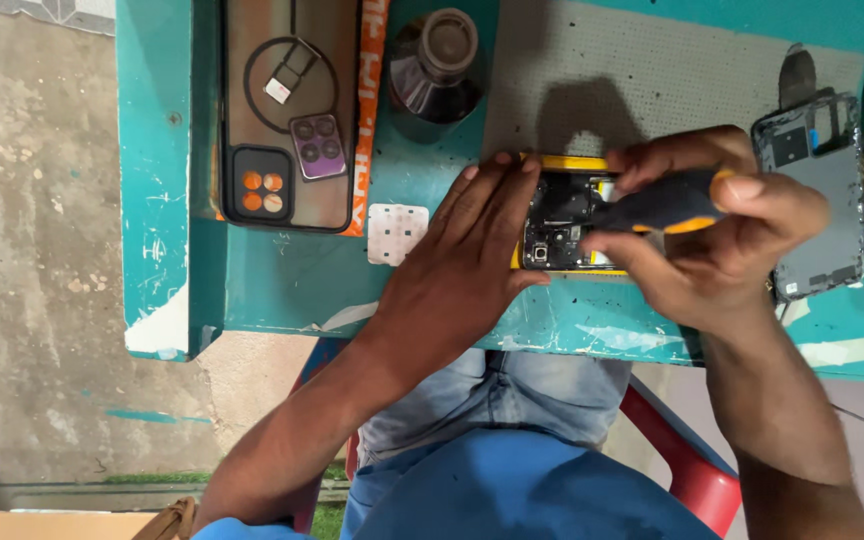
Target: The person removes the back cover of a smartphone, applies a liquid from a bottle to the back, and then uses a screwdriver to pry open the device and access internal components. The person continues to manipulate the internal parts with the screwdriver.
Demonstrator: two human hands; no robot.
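An opened phone point(564, 225) with a yellow frame and bare circuit boards lies on the teal table point(282, 280) near its front edge. My left hand point(467, 255) lies flat against the phone's left end, fingers stretched over it. My right hand point(712, 235) grips a screwdriver point(667, 208) with a black and orange handle. Its tip points into the phone's insides. The right part of the phone is hidden under my right hand.
A grey phone back cover point(822, 190) lies at the right. A phone case point(287, 110) with small parts on it sits at the back left. Nearby are a dark bottle point(439, 65), a small white pad point(397, 233) and a grey perforated mat point(652, 70). A red chair point(687, 460) is below.
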